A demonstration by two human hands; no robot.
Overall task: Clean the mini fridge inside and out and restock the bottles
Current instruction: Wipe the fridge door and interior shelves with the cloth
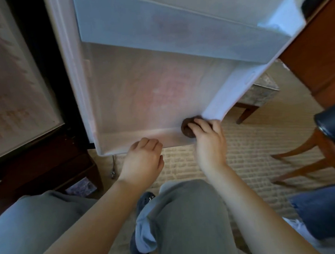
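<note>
The white inner face of the mini fridge door (141,93) stands open in front of me, with a white door shelf (167,33) across its upper part. My right hand (208,138) presses a crumpled brown cloth (188,128) against the door's lower right corner. My left hand (145,159) grips the door's bottom edge, fingers curled over it. No bottles are in sight.
A dark wooden cabinet (48,156) holds the fridge at left. A patterned footstool (261,90) stands behind the door. At right are a wooden desk (318,51) and a chair with curved wooden legs (300,158). My grey-trousered knees fill the foreground over beige carpet.
</note>
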